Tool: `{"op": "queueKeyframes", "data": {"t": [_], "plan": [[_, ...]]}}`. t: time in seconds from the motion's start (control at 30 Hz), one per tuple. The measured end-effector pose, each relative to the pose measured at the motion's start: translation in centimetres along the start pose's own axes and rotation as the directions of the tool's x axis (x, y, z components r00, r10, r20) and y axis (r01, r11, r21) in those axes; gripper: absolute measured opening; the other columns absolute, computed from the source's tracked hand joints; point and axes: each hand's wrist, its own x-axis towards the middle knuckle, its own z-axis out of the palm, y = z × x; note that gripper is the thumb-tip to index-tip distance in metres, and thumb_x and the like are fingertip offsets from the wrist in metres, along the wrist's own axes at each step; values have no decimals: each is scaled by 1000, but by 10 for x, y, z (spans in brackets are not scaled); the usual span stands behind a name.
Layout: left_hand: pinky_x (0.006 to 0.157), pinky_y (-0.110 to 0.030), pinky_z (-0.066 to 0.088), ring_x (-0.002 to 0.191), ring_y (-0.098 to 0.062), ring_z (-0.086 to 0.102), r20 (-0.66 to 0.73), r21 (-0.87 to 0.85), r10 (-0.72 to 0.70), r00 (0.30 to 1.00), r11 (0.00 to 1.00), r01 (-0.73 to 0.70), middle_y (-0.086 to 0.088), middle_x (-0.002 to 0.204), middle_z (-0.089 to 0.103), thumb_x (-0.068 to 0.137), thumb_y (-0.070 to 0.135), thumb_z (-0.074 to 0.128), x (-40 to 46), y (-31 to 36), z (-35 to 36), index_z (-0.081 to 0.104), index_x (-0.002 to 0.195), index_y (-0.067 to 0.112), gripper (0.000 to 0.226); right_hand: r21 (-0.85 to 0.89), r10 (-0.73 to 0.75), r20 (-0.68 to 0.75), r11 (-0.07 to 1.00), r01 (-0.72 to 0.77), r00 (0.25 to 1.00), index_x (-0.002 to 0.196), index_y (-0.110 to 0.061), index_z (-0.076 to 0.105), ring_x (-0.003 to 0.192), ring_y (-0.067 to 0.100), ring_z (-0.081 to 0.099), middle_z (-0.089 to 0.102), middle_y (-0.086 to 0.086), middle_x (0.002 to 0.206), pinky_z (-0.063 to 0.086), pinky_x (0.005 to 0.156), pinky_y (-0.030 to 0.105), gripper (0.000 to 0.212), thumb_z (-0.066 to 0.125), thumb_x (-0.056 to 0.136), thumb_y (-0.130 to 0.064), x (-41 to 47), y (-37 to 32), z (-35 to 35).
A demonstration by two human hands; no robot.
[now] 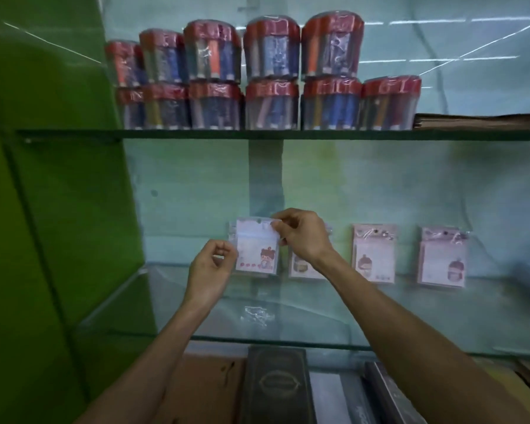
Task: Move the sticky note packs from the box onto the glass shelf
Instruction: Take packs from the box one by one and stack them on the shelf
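Between left hand (210, 264) and right hand (303, 235), sticky note pack (256, 249) stands pinched.

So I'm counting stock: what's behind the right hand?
Behind the right hand stands a sticky note pack on the glass shelf; only its lower part shows, its top is covered.

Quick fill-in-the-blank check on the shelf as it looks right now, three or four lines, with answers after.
1. The right hand pinches the top of the leftmost sticky note pack, while the left hand holds its ____ edge.
2. Counting the held one, ____ packs stand along the back of the glass shelf.
3. The red-lidded jars on the upper shelf are stacked in ____ tiers.

Missing words: left; four; two
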Motion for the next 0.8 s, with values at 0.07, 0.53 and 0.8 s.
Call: {"op": "queueKeyframes", "data": {"t": [0.07,0.53,0.8], "plan": [[72,-31,51,77,-18,62,29,42,5,1000,999,-7,-3,87,70,90,16,63,4,-5,-10,65,88,14,3,-29,4,2,1000,-4,1000,104,-6,70,50,1,60,70,4,81,54,60,16,17,65,91,-16,3,-2,12],[74,-3,42,92,0,61,314,155,-72,947,988,24,7,104,70,92,20,63,13,-27,-4,70,109,17,19,-250,-71,4,966,70,997,115,-7,66,91,22,68,73,10,106,54,88,28,24,62,93,-16,10,7,45],[78,-23,53,84,-14,66,296,15,-88,951,996,87,2,94,73,90,18,65,6,-19,14,72,91,16,7,-267,-134,-17,956,124,991,105,-12,70,75,14,67,74,2,96,51,75,14,18,59,91,-14,2,1,6]]}}
